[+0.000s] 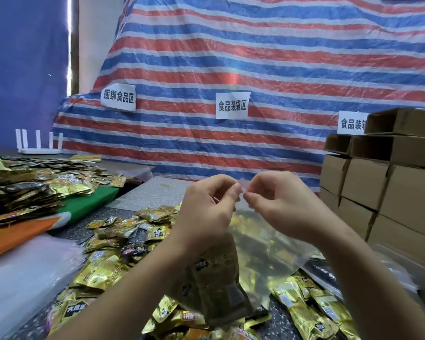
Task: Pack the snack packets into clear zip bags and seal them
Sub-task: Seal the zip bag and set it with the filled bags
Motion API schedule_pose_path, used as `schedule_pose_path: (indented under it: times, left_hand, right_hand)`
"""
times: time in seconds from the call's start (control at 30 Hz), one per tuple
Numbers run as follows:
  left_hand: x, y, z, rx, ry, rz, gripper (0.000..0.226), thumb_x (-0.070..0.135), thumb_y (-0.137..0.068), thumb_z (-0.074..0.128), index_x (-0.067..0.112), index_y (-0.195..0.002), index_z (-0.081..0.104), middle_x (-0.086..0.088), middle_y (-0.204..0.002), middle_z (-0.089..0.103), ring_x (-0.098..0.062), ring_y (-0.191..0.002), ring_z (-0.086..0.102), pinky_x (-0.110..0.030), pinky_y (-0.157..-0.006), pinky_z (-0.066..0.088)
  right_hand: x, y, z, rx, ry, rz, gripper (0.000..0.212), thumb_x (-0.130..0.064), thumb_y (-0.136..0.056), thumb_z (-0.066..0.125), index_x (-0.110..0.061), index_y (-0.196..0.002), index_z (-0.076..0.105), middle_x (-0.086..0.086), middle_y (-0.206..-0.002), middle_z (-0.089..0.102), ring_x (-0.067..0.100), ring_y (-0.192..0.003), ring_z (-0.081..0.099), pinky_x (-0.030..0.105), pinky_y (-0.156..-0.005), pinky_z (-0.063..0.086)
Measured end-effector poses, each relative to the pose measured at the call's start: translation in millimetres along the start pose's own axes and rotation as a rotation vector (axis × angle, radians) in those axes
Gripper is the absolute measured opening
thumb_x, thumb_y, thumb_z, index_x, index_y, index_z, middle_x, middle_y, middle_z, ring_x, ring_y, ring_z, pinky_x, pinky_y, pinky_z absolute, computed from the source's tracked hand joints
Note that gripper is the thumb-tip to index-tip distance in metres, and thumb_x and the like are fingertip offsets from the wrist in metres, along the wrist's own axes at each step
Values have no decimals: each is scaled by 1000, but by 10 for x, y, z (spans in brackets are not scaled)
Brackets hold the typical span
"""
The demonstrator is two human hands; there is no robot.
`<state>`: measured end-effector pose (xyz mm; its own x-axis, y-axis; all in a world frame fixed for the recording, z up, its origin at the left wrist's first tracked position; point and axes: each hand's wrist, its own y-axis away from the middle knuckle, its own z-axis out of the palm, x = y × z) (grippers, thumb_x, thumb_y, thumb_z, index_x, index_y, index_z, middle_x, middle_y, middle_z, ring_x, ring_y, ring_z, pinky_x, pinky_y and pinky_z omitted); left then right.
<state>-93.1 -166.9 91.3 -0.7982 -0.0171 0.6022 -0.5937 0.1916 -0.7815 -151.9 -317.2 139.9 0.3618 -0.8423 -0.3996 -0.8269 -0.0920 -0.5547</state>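
Your left hand (207, 207) and right hand (277, 204) pinch the zip bag (263, 244) at its red strip; the film looks limp and slippery, so grip beside the strip.

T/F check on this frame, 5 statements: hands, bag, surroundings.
1. Both hands pinch the red-striped top edge of the clear zip bag. True: left hand and right hand each have a grip on it.
2. The bag is empty. False: gold snack packets show through it.
3. Cardboard boxes are stacked on the person's right. True.
4. The backdrop behind the table is plain green. False: it is a red, blue and white striped tarp with white paper signs on it.
5. No packets remain loose on the table. False: many loose packets lie around the bag.
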Motion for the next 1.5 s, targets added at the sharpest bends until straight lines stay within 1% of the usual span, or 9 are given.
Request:
schedule_pose_path:
  times: [0.07, 0.17, 0.3, 0.47, 0.63, 0.9, 1.2, 1.4, 1.5]
  left_hand:
    - [-6, -1, 14, 3, 4, 7, 15, 17, -96, 61, 17, -87, 72, 2, -70, 67, -13, -64, 63, -29, -57, 50]
    - [5, -9, 7, -8, 38, 32, 15, 19, -96, 60, 19, -86, 72, 3, -71, 67, -11, -64, 64, -25, -59, 51]
    - [48, -20, -1, -7, 108, 63, 15, 23, -93, 59, 22, -85, 72, 4, -71, 68, -12, -65, 66, -20, -59, 50]
    - [7, 15, 19, -15, 147, 75, 15, 26, -91, 60, 22, -84, 72, 2, -70, 67, -12, -63, 64, -25, -60, 52]
    - [-84, -49, 47, -52, 125, 53, 16, 26, -91, 59, 19, -82, 71, 4, -68, 66, -10, -61, 63, -25, -60, 52]
    - [-228, -183, 83, -97, 104, 87, 16, 26, -92, 58, 24, -83, 71, 3, -69, 67, -13, -64, 65, -28, -58, 53]
    - [-409, -243, 118, -108, 61, 98, 14, 30, -91, 57, 29, -83, 69, 5, -70, 67, -13, -65, 67, -27, -58, 55]
    - [-365, -200, 142, -76, 20, 145, 15, 29, -93, 58, 26, -82, 68, 2, -69, 65, -16, -62, 63, -40, -58, 51]
    - [-355, -182, 175, -24, 7, 170, 15, 26, -93, 58, 26, -81, 67, -1, -68, 64, -17, -59, 61, -41, -56, 48]
  right_hand:
    - [4, 43, 28, 40, 1, -3, 12, -30, -95, 65, -29, -83, 66, -9, -74, 65, 2, -70, 60, 20, -59, 45]
    - [-12, 95, 38, 92, 2, -34, 14, -29, -95, 63, -31, -82, 64, -12, -71, 63, -4, -72, 59, 15, -56, 44]
    - [-54, 124, 16, 181, -36, -113, 15, -32, -94, 63, -29, -80, 67, -10, -70, 65, 6, -71, 61, 25, -59, 50]
    - [5, 180, 94, 230, -77, -149, 16, -37, -90, 61, -29, -77, 67, -8, -75, 66, 11, -69, 61, 32, -62, 50]
    - [124, 144, 199, 273, -118, -130, 19, -28, -92, 66, -29, -73, 66, -10, -73, 67, 10, -66, 61, 24, -56, 48]
    - [252, 31, 213, 250, -157, -100, 13, -33, -89, 63, -30, -78, 68, -7, -75, 68, 13, -70, 65, 36, -63, 53]
    - [397, -60, 292, 243, -158, -107, 16, -29, -91, 66, -31, -75, 67, -11, -72, 68, 10, -70, 65, 30, -61, 54]
    - [378, -49, 320, 266, -159, -118, 17, -31, -89, 64, -30, -73, 67, -11, -72, 69, 10, -69, 65, 29, -63, 54]
    - [373, -57, 325, 273, -169, -107, 16, -33, -89, 63, -30, -74, 68, -11, -73, 69, 10, -70, 66, 31, -63, 54]
